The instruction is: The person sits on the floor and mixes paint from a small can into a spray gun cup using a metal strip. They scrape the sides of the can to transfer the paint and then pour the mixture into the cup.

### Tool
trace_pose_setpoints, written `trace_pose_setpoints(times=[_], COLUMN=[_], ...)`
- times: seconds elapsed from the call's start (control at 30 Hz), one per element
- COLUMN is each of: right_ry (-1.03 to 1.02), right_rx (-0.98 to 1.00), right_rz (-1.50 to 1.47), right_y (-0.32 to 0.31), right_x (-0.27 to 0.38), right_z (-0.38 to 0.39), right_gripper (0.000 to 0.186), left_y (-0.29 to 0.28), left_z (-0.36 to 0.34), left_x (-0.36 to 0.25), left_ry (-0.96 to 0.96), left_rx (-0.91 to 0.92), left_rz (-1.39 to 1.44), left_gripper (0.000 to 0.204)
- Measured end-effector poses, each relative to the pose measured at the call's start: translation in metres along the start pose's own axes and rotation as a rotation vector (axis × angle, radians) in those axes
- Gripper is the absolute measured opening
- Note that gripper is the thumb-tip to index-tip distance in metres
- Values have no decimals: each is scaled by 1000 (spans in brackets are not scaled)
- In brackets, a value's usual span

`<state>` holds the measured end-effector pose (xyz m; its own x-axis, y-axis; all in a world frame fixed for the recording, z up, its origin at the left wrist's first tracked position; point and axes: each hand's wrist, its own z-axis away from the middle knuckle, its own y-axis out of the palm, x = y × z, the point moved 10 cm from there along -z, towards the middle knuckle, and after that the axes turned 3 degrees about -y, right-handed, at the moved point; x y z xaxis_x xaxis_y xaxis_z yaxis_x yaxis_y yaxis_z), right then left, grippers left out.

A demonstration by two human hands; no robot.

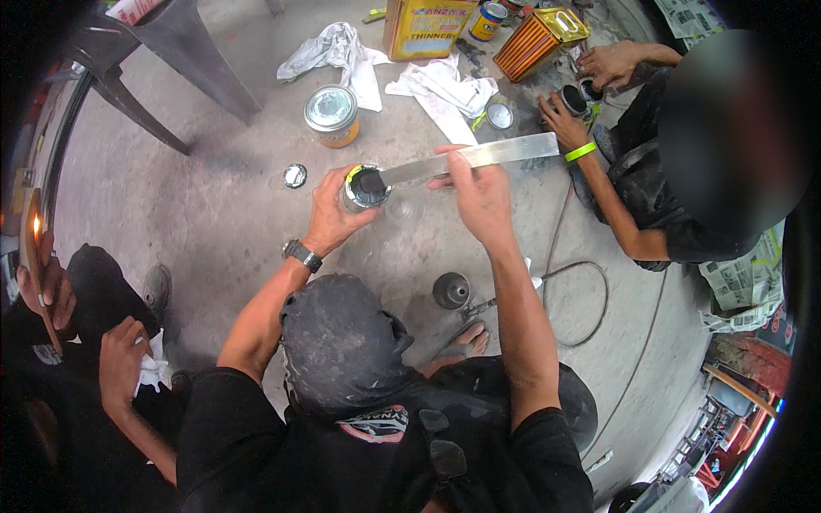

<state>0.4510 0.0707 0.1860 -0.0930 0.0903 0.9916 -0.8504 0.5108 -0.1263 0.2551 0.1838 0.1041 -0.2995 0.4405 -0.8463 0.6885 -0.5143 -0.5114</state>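
My left hand (pixel 329 214), with a dark watch on its wrist, is closed around a small open can (pixel 349 201) with dark contents. In my right hand (pixel 477 184) is a long flat metal strip (pixel 517 150), pinched between thumb and fingers. The strip slants down to the left, and its lower end reaches the can's mouth. Just right of the can, a clear round object (pixel 404 207) is on the floor. A small round lid (pixel 295 176) lies left of my left hand. Beyond it is a larger can (pixel 332 120) with a grey-smeared top.
White rags (pixel 445 90) and a yellow rectangular tin (pixel 428 30) are at the back. A spray gun with a dark cup (pixel 451 291) and a hose (pixel 605 299) lies near my foot. Co-workers sit left and right; the right one's hands (pixel 569 120) hold dark cans. A plastic chair (pixel 192 51) stands back left.
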Motion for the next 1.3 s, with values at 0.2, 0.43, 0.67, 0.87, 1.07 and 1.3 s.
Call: trace_pose_setpoints(times=[0.2,0.43,0.67,0.87,1.07,1.3], right_ry=[35,61,80,57,38,-40], right_rx=[-100,-164,-65,-50,-49,-94], right_rz=[-119,-38,175,264,359,363], right_y=[-34,-68,-40,-17,-17,-26], right_x=[-20,-33,-69,-76,-64,-54], right_z=[10,19,32,40,42,44], right_gripper=[33,31,32,30,31,41], left_y=[5,12,12,21,22,27], left_z=[5,14,14,13,11,9], left_x=[-1,11,-14,-30,-49,-56], left_ry=[32,-42,61,3,61,108], left_rx=[25,81,69,199,200,220], left_rz=[1,-69,-200,-438,-605,-661], left_gripper=[73,76,73,76,77,78])
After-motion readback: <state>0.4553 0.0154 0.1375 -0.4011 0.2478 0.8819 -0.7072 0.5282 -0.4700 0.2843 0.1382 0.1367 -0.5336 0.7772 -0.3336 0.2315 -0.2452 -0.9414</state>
